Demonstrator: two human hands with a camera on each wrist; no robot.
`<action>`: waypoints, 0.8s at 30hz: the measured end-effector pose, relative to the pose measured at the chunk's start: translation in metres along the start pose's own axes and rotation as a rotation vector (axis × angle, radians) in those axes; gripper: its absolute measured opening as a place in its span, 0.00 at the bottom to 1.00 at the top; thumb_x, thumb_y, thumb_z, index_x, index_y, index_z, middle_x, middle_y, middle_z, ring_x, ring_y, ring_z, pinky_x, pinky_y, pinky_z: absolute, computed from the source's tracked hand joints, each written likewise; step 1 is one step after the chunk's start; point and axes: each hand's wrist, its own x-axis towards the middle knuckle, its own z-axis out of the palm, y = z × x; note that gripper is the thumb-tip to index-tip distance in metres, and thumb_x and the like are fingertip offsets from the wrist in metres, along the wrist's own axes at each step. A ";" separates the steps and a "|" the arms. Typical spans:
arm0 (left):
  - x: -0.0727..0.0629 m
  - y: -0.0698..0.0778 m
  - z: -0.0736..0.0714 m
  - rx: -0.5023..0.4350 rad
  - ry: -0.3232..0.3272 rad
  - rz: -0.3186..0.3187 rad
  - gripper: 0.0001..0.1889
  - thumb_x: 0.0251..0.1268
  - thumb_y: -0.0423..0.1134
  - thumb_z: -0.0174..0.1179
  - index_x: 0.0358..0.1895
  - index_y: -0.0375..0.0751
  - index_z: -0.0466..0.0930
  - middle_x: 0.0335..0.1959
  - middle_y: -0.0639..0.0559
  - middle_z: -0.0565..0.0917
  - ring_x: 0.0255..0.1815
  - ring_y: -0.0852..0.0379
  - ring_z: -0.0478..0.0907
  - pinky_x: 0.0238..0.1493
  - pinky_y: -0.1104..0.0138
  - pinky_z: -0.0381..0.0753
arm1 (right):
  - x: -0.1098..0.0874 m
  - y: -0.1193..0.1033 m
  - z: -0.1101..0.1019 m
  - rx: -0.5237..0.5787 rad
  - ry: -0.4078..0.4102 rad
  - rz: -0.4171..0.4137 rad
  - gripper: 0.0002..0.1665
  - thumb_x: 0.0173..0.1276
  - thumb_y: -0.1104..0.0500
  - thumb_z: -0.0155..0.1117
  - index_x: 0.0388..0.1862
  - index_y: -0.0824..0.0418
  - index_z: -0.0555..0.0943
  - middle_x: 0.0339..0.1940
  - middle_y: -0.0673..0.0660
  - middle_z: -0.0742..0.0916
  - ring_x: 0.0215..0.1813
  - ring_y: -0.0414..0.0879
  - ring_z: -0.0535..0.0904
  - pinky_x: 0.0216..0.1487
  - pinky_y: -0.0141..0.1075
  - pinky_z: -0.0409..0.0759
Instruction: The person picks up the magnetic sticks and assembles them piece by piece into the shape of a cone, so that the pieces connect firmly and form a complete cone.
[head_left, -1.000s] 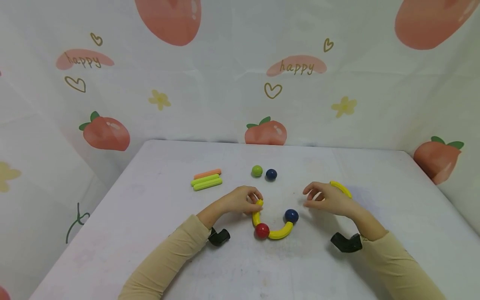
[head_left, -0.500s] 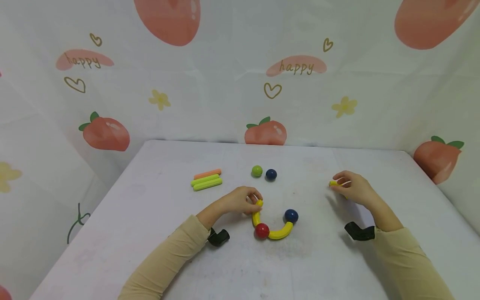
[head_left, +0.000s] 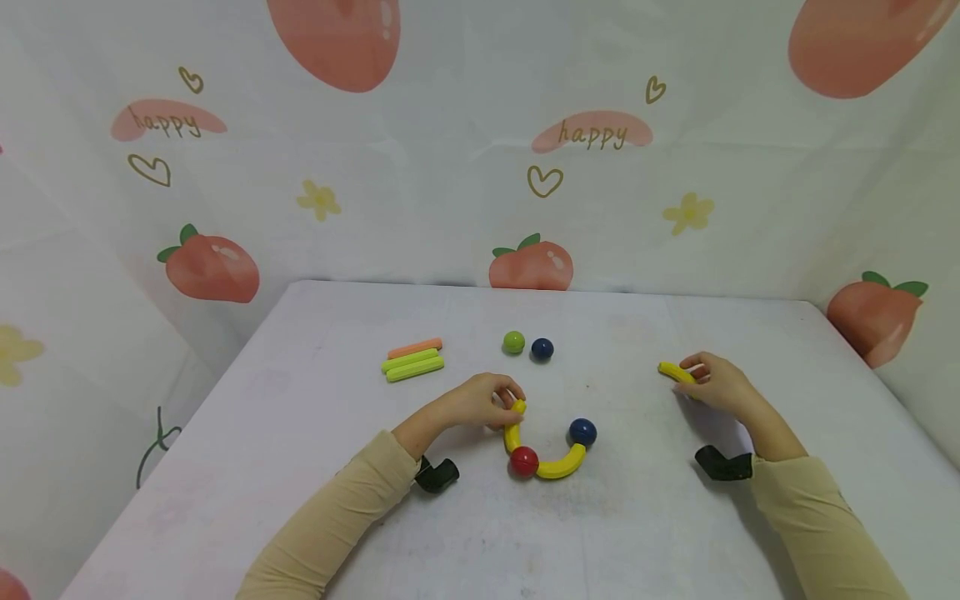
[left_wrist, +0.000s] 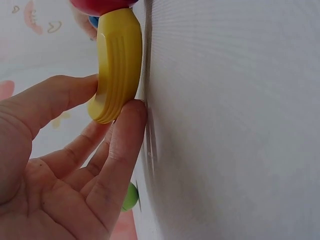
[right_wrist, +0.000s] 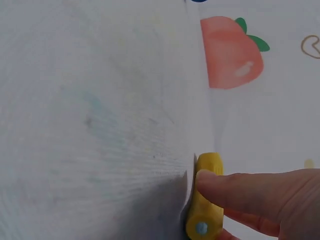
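Note:
My left hand (head_left: 476,402) pinches the free end of a yellow curved rod (left_wrist: 120,60) between thumb and fingers. That rod's other end meets a red ball (head_left: 523,462). From the ball a second yellow curved rod (head_left: 561,467) leads to a dark blue ball (head_left: 582,432), so the chain makes a U on the table. At the right, my right hand (head_left: 723,388) holds a separate yellow curved rod (head_left: 673,372), thumb on one side and fingers behind. In the right wrist view this rod (right_wrist: 210,162) lies close along the tabletop, a pale blue dot on its near end.
Farther back on the white table (head_left: 600,533) sit a green ball (head_left: 513,342) and another dark blue ball (head_left: 542,349). Two yellow-green sticks (head_left: 415,368) and an orange stick (head_left: 415,347) lie together at the left. A printed curtain (head_left: 450,167) hangs behind the table.
My right hand has moved right from near the chain's blue ball to the separate yellow curved rod and taken hold of it. The left hand has stayed in place.

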 end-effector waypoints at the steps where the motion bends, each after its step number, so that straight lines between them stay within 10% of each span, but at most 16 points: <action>1: 0.000 0.000 0.000 0.000 0.000 -0.004 0.16 0.58 0.36 0.63 0.50 0.39 0.76 0.38 0.48 0.78 0.24 0.62 0.74 0.28 0.76 0.73 | 0.000 0.001 0.001 -0.003 0.004 -0.006 0.28 0.63 0.57 0.61 0.54 0.76 0.67 0.50 0.79 0.75 0.48 0.66 0.74 0.42 0.46 0.76; 16: -0.001 0.000 0.000 0.006 -0.005 0.005 0.17 0.58 0.37 0.62 0.51 0.38 0.76 0.39 0.48 0.79 0.24 0.63 0.75 0.27 0.75 0.73 | 0.003 -0.005 0.008 -0.011 -0.003 -0.027 0.26 0.64 0.60 0.58 0.55 0.78 0.70 0.51 0.77 0.77 0.49 0.65 0.75 0.45 0.48 0.77; 24: -0.002 0.000 -0.001 0.021 -0.006 0.020 0.17 0.58 0.38 0.62 0.51 0.39 0.77 0.39 0.48 0.79 0.24 0.63 0.74 0.26 0.75 0.73 | 0.002 -0.013 0.014 0.065 0.008 -0.046 0.24 0.62 0.58 0.62 0.51 0.75 0.73 0.44 0.72 0.79 0.45 0.58 0.77 0.36 0.33 0.76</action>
